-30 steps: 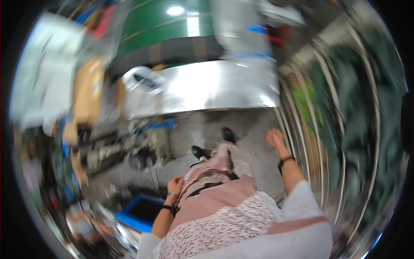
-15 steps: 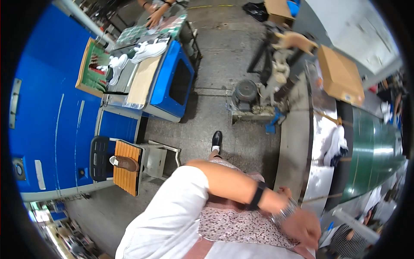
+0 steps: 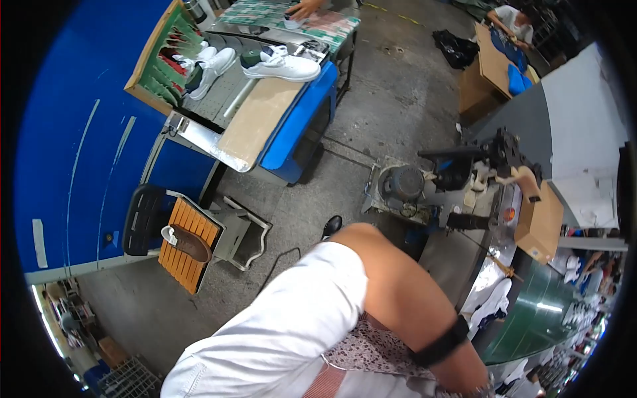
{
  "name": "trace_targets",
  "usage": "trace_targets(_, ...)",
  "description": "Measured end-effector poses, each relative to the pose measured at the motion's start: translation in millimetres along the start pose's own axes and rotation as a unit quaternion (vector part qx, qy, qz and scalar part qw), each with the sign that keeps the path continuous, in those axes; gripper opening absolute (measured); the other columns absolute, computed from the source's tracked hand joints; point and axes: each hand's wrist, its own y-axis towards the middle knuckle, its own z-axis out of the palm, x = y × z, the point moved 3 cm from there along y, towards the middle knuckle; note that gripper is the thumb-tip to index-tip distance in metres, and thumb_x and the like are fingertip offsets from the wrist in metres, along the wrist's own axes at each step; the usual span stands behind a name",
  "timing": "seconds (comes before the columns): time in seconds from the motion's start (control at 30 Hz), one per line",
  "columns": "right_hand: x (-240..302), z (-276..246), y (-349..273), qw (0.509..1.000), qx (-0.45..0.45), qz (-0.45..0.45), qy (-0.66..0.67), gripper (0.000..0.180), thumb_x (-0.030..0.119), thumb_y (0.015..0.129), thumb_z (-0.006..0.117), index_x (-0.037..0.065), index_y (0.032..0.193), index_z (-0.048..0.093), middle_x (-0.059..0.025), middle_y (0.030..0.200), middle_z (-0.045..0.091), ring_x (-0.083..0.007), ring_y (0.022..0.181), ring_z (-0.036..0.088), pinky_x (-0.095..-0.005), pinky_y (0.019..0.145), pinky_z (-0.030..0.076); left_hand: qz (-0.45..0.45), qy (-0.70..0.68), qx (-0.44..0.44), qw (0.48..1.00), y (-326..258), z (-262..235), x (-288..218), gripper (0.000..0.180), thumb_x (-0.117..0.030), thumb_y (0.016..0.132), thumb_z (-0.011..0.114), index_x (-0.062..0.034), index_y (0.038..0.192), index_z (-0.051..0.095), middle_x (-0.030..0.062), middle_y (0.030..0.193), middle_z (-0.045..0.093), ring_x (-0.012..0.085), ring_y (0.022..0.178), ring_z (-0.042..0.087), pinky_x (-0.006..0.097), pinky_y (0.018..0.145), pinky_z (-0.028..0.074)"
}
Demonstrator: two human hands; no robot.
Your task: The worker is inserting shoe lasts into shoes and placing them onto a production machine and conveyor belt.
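Observation:
A white-sleeved arm (image 3: pixel 411 292), my left one, crosses my body from the lower left to the lower right, with a black band (image 3: pixel 441 341) near the wrist. Its hand lies past the bottom edge, so whatever it holds or touches is hidden. My right hand does not show. A patterned apron (image 3: pixel 368 348) covers my front below the arm. Beyond the forearm, white shoes (image 3: pixel 494 302) rest beside a green conveyor belt (image 3: pixel 531 308).
A slatted stool (image 3: pixel 192 229) bearing a brown shoe (image 3: pixel 192 245) stands left. Farther off is a blue machine (image 3: pixel 298 146) with white sneakers (image 3: pixel 282 65); a co-worker's hand (image 3: pixel 305 8) is behind it. A motor-driven machine (image 3: pixel 405 186) and a cardboard box (image 3: pixel 539 225) stand right.
My left arm has swung farther right and its hand has left the picture. The view has turned, and fingers seen beside that hand earlier are gone.

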Motion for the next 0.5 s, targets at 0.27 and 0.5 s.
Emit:
trace_targets(0.27, 4.6, -3.3, -70.2, 0.975, -0.003, 0.107, 0.195, 0.04, 0.012, 0.092, 0.063, -0.004, 0.128, 0.057, -0.0118, 0.101, 0.07, -0.0207, 0.083, 0.07, -0.0317, 0.07, 0.055, -0.424, 0.533, -0.558, 0.475, -353.6, -186.3, -222.2, 0.038, -0.033, 0.081, 0.077, -0.0045, 0.105, 0.07, 0.0136, 0.106, 0.071, 0.0264, 0.09, 0.07, 0.038, 0.084, 0.055)
trace_targets(0.5, -34.2, 3.3, -176.7, 0.935, -0.064, 0.272, 0.217, 0.038, 0.013, 0.092, 0.061, -0.002, 0.127, 0.057, -0.0129, 0.102, 0.072, -0.0234, 0.087, 0.072, -0.0328, 0.072, 0.055, -0.492, 0.601, -0.594, -0.209, -591.6, -185.2, -467.1, 0.077, -0.049, 0.076, 0.078, 0.0047, 0.125, 0.054, 0.0247, 0.128, 0.059, 0.0379, 0.124, 0.054, 0.045, 0.104, 0.045)
